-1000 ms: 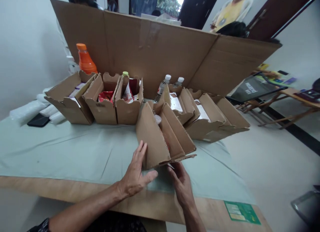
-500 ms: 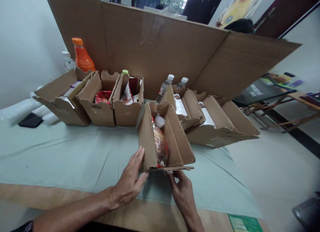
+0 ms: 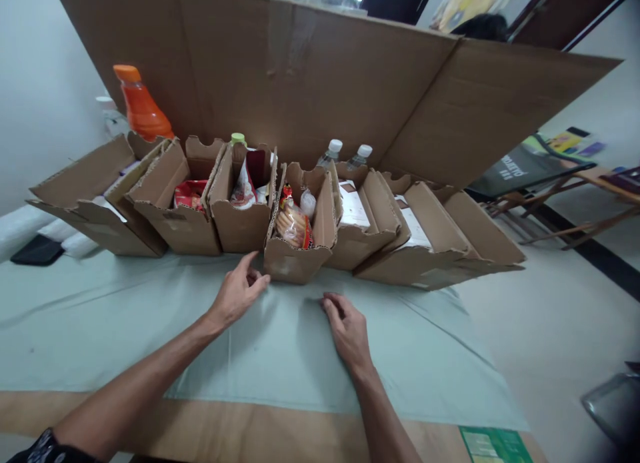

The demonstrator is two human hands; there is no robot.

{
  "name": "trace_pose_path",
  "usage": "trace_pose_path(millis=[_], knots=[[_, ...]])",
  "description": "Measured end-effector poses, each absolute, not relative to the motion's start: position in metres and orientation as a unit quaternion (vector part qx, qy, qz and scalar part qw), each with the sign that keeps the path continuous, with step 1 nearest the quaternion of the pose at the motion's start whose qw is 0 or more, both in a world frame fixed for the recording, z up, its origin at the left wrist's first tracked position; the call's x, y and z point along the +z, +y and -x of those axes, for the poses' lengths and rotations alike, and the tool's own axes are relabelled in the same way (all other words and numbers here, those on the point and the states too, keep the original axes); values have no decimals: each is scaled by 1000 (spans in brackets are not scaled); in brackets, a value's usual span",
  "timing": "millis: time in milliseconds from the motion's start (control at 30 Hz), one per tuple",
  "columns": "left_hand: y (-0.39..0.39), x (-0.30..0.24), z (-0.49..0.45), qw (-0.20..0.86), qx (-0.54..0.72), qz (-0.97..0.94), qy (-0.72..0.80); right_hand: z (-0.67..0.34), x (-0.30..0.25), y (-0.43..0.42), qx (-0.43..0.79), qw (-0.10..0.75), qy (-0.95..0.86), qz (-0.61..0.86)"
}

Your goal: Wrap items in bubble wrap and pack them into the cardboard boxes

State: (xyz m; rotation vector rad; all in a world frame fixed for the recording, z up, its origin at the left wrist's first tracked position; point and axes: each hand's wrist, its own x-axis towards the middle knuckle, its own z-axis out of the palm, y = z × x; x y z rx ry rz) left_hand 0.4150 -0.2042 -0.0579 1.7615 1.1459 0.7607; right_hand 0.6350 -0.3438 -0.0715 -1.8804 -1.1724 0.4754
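Observation:
A small open cardboard box point(image 3: 295, 263) holding a packet of biscuits point(image 3: 293, 224) and a small white bottle point(image 3: 309, 202) stands in the row of similar boxes on the pale green cloth point(image 3: 150, 316). My left hand point(image 3: 239, 293) hovers just in front of its lower left corner, fingers loosely spread and holding nothing. My right hand point(image 3: 347, 330) rests on the cloth a little to the right and nearer me, fingers curled down and holding nothing.
Other open boxes point(image 3: 175, 210) with snack packets and white cartons flank it. Behind stand an orange bottle point(image 3: 140, 106), two water bottles point(image 3: 333, 153) and a large cardboard sheet point(image 3: 325, 83). A black phone point(image 3: 37, 250) lies at left. A green card point(image 3: 493, 444) lies on the table's wooden edge.
The box went from near my hands back into the row and now stands upright. Both hands have let go of it and drawn slightly back.

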Motion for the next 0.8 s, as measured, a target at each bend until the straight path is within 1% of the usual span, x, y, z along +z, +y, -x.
trace_pose_path(millis=[67, 133, 267, 400, 533, 633, 700, 800], knots=[[-209, -62, -424, 508, 333, -658, 444, -633, -75, -349, 194, 430, -474, 744], [-210, -66, -436, 550, 357, -617, 435, -632, -78, -351, 195, 433, -478, 739], [-199, -78, -461, 573, 394, -578, 427, -632, -82, -348, 191, 433, -481, 738], [-196, -89, -470, 597, 386, -567, 415, -633, -83, -348, 184, 436, -486, 734], [-215, -96, -444, 601, 355, -578, 423, -635, -84, -351, 183, 440, -491, 729], [-242, -95, -404, 595, 295, -626, 408, -629, -75, -351, 181, 442, -498, 724], [-265, -94, -378, 585, 266, -658, 393, -619, -59, -345, 173, 434, -532, 707], [-296, -93, -350, 562, 276, -686, 371, -592, -17, -318, 143, 407, -620, 655]])
